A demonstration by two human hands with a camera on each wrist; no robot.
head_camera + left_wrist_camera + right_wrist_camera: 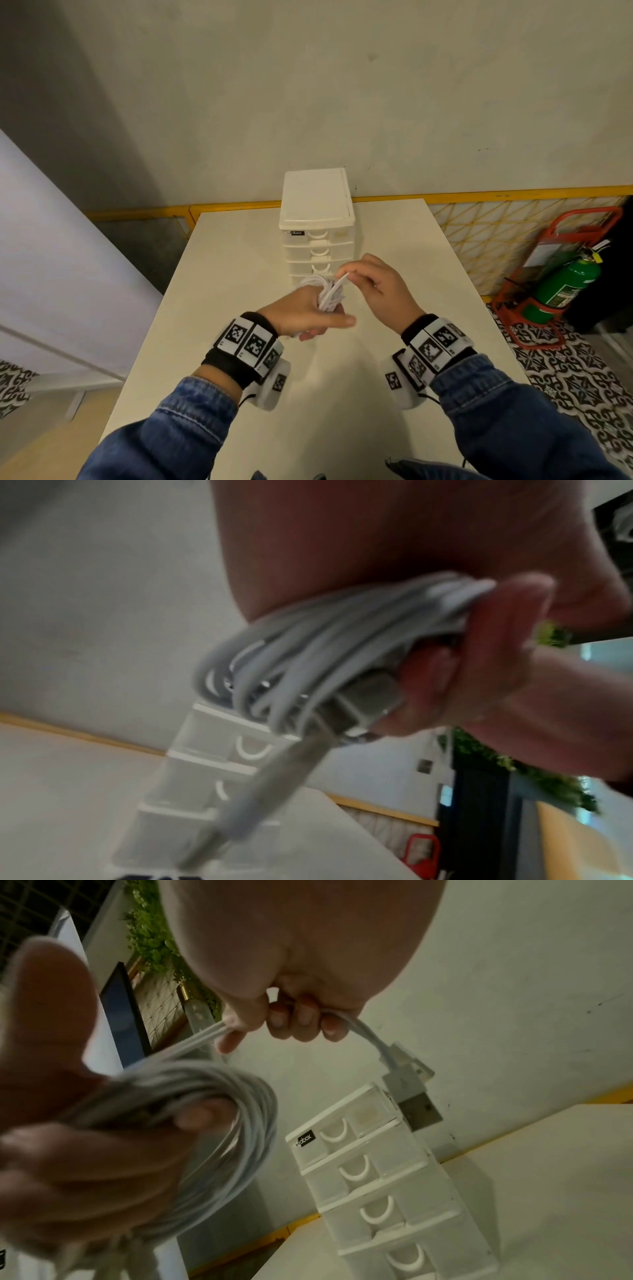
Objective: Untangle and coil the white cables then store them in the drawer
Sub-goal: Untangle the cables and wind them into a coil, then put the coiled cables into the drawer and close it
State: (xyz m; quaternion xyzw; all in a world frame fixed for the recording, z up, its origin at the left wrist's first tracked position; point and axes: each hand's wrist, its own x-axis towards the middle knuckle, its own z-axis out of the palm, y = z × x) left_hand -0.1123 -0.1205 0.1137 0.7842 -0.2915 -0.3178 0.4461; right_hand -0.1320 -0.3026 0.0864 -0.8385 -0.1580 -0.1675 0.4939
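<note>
My left hand [310,317] grips a coil of white cables [329,294] above the table [239,342], fingers curled round the loops [308,653]. My right hand [373,284] pinches the loose cable ends [342,278] just right of the coil. In the right wrist view those ends run through my curled fingers [291,1018], and two USB plugs [416,1096] hang below them. The coil [212,1123] sits in my left hand [68,1123] at that view's left. A white drawer unit [317,222] stands behind the hands with all its drawers shut.
The drawer unit [387,1191] has several stacked drawers with curved handles. A yellow mesh fence [496,233] runs behind the table. A green fire extinguisher [565,284] in a red stand sits on the patterned floor at the right.
</note>
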